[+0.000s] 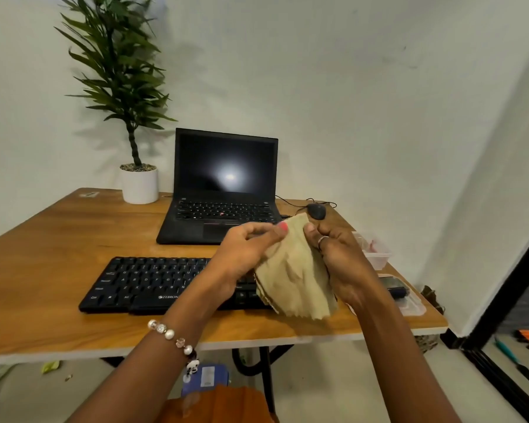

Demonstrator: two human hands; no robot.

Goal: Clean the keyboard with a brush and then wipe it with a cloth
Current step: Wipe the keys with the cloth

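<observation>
A black keyboard (147, 282) lies flat on the wooden table (58, 239), near its front edge. Above the keyboard's right end I hold a beige cloth (297, 279) up in the air with both hands. My left hand (245, 251) pinches the cloth's upper left edge. My right hand (339, 257) grips its right side, and the cloth hangs down between them, hiding the keyboard's right part. I see no brush that I can make out for certain.
An open black laptop (223, 190) with a dark screen stands behind the keyboard. A potted plant (139, 184) is at the back left, a black mouse (316, 210) at the back right. Clear plastic containers (376, 251) and a dark object (394, 288) sit along the table's right edge.
</observation>
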